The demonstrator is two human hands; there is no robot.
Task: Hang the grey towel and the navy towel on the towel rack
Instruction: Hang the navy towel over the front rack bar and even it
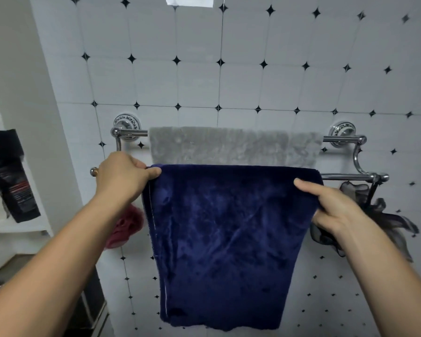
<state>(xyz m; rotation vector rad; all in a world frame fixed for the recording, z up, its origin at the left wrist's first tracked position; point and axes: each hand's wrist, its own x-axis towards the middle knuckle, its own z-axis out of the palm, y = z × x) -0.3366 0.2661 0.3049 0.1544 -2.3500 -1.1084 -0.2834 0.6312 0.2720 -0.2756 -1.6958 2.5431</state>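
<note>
Forearms rise from both lower corners toward the chrome towel rack (345, 177), which has 2 bars and is fixed to a tiled wall. The left hand (122, 176) pinches the upper left corner of the navy towel (229, 239) at the front bar, thumb on top. The right hand (336, 210) grips the towel's upper right edge, thumb pressed on its face. The hands are well apart, 1 at each side. The navy towel is draped over the front, lower bar and hangs down flat. The grey towel (233, 145) hangs over the rear, upper bar, untouched. A red item (125, 227) and a dark sheer ribbon (384, 215) hang below the rack ends. Judged progress: both towels are on the rack, and only evening out the navy towel and letting go appear to be left.
</note>
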